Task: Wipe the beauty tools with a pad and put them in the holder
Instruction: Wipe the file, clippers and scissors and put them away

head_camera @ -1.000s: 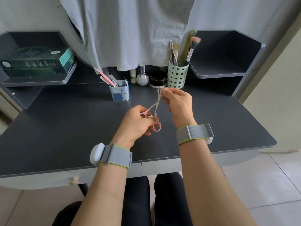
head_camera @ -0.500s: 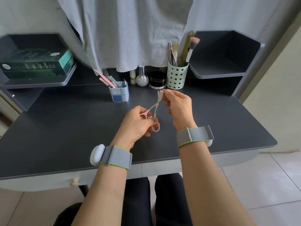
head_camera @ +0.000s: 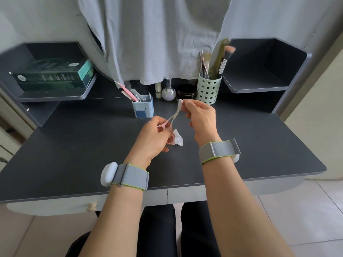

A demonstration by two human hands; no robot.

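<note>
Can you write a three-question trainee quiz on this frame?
1. True or false: the left hand holds the pink eyelash curler by its handles.
2. What does the right hand pinch at the curler's tip? A) white pad B) brush C) bottle
3. Fill in: the crumpled white tissue lies on the ____.

Key: 1 true; 2 A; 3 desk.
</note>
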